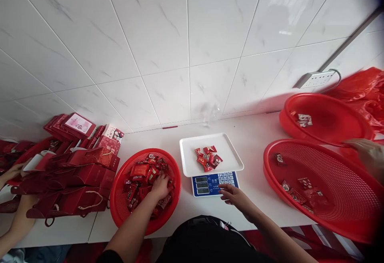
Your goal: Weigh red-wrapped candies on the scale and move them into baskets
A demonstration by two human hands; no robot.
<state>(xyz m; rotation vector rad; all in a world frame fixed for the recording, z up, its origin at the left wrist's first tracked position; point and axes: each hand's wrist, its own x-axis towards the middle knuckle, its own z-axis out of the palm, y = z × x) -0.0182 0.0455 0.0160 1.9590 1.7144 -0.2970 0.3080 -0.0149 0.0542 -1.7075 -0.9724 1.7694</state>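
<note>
My left hand (161, 187) reaches into a red mesh basket (120, 183) full of red-wrapped candies (141, 172), its fingers curled down among them. My right hand (234, 196) lies at the front edge of a blue digital scale (215, 184), one finger stretched to its keypad, holding nothing. The scale's white tray (192, 151) carries a small pile of red candies (208, 158).
Two big red mesh baskets (336, 175) (327, 115) with a few candies stand on the right; another person's hand (369, 154) rests there. Red gift bags and boxes (75, 167) are heaped at left, where another person's hand (12, 172) works. A power strip (315, 80) is on the tiled wall.
</note>
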